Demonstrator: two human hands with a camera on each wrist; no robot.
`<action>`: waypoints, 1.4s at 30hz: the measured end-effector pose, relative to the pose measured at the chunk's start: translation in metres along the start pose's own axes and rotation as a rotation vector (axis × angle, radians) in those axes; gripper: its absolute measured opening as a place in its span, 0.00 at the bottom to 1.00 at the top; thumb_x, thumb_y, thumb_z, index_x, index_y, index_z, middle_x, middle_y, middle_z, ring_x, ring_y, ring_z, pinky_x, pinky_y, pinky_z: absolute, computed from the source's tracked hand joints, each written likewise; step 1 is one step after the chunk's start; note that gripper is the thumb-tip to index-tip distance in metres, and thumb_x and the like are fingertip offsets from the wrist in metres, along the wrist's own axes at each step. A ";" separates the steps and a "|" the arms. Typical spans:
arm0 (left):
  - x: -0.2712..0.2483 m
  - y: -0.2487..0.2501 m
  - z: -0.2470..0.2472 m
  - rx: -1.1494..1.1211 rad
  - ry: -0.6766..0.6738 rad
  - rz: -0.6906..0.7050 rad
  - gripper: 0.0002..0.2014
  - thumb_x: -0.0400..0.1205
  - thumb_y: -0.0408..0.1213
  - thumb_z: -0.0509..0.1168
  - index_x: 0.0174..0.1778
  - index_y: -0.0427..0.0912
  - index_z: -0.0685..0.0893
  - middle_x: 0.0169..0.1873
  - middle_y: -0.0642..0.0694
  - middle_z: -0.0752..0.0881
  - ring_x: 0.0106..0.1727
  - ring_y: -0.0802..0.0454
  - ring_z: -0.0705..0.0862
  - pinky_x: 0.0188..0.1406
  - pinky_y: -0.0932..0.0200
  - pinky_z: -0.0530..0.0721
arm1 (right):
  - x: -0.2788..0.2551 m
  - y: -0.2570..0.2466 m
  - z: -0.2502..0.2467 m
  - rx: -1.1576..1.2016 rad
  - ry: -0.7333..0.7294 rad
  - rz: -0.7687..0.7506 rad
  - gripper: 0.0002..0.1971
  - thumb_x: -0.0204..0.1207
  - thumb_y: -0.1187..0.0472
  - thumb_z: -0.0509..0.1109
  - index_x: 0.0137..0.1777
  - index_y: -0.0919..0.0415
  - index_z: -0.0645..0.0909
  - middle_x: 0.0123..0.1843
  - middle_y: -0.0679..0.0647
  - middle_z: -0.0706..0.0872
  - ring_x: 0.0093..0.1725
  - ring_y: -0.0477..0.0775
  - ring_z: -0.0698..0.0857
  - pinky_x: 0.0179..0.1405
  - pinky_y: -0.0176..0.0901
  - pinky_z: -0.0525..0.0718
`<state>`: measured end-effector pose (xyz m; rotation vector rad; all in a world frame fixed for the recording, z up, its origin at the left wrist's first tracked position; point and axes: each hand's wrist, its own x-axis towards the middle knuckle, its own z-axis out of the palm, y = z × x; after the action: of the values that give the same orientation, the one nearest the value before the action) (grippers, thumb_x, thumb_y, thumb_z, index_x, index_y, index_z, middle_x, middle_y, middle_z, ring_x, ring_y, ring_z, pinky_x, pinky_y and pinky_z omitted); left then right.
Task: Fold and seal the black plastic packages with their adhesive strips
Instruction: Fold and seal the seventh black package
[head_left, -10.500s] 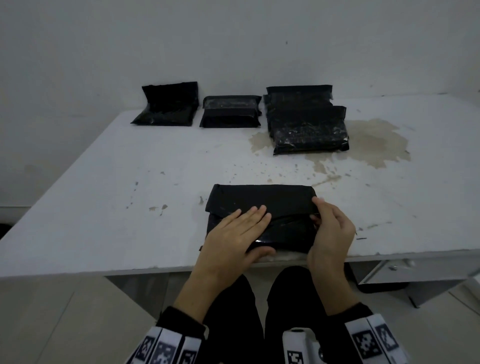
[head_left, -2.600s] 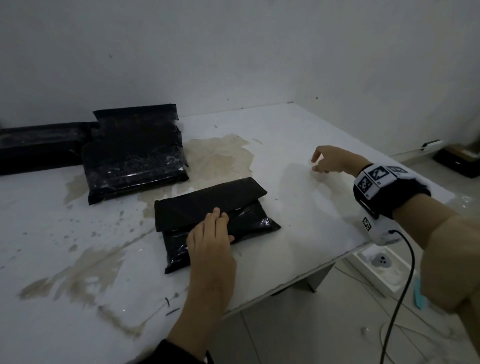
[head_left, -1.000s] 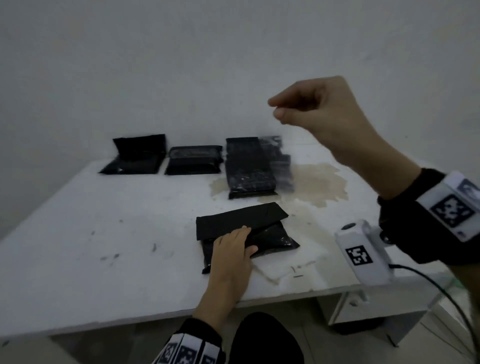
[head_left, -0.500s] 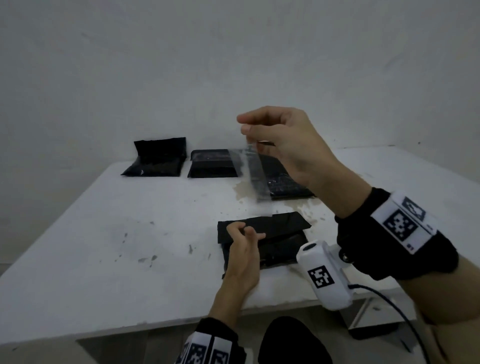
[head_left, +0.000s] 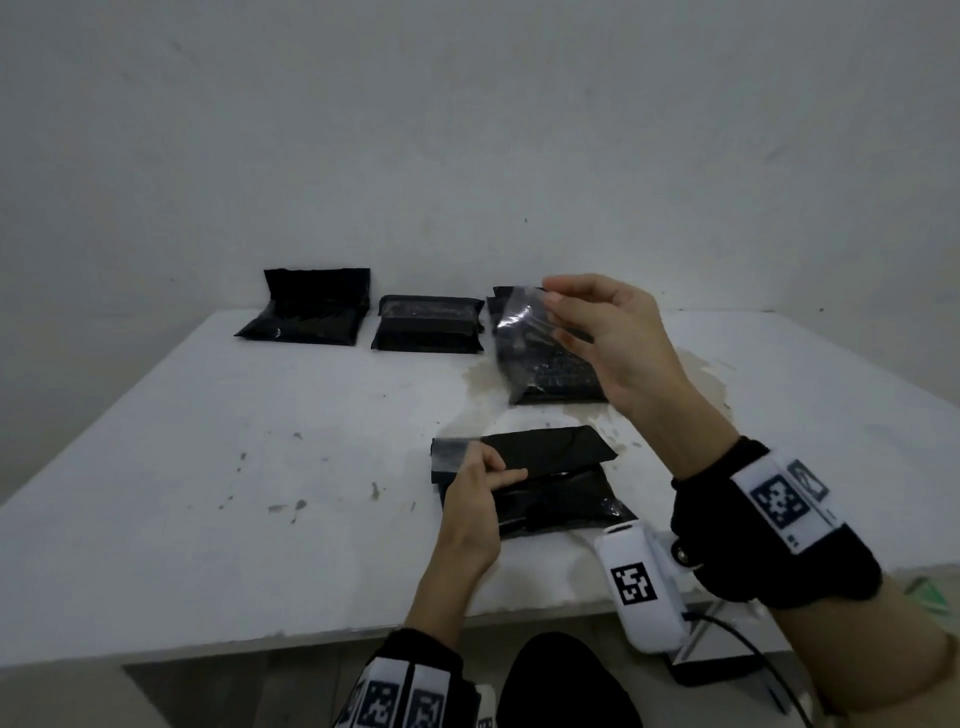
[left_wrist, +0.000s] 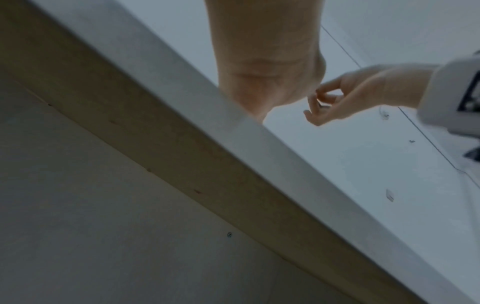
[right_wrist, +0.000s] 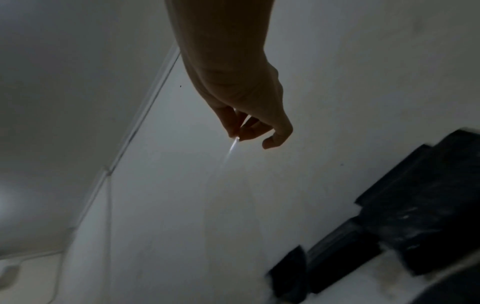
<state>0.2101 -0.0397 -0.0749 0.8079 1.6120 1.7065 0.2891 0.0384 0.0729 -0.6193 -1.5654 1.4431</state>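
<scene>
A black package (head_left: 535, 483) lies on the white worktop (head_left: 208, 467), close to the front edge, with its flap folded over. The left hand (head_left: 475, 499) rests on the left part of the package, and its thumb and fingers pinch the end of a clear strip (head_left: 519, 332) at the flap. The right hand (head_left: 608, 338) is raised above the package and pinches the other end of the strip between thumb and fingers, so the strip hangs in the air. Behind the package, near the wall, lie three other black packages (head_left: 426, 330); the nearest one sits on a brown stain (head_left: 696, 374).
</scene>
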 end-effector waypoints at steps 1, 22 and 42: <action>0.000 0.000 0.000 -0.002 0.004 -0.012 0.16 0.86 0.41 0.42 0.37 0.43 0.71 0.46 0.40 0.89 0.58 0.39 0.80 0.62 0.41 0.74 | 0.000 0.008 -0.006 -0.024 0.050 -0.001 0.08 0.75 0.69 0.69 0.44 0.56 0.85 0.41 0.48 0.86 0.45 0.47 0.83 0.55 0.43 0.81; 0.010 0.014 -0.018 0.159 -0.132 -0.009 0.30 0.86 0.36 0.39 0.40 0.41 0.89 0.46 0.43 0.87 0.51 0.54 0.83 0.56 0.64 0.76 | -0.019 0.099 -0.073 -0.458 0.490 0.075 0.06 0.76 0.67 0.62 0.42 0.71 0.77 0.35 0.57 0.78 0.38 0.51 0.74 0.31 0.35 0.71; 0.005 0.009 -0.018 0.031 -0.009 0.184 0.12 0.82 0.44 0.62 0.38 0.59 0.88 0.39 0.49 0.89 0.45 0.58 0.87 0.53 0.60 0.81 | -0.048 0.126 -0.037 -0.176 0.520 0.230 0.07 0.85 0.61 0.48 0.53 0.63 0.66 0.56 0.63 0.85 0.46 0.46 0.81 0.35 0.32 0.73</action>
<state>0.1924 -0.0462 -0.0664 1.0049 1.6028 1.8053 0.3185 0.0417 -0.0636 -1.2050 -1.2382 1.1818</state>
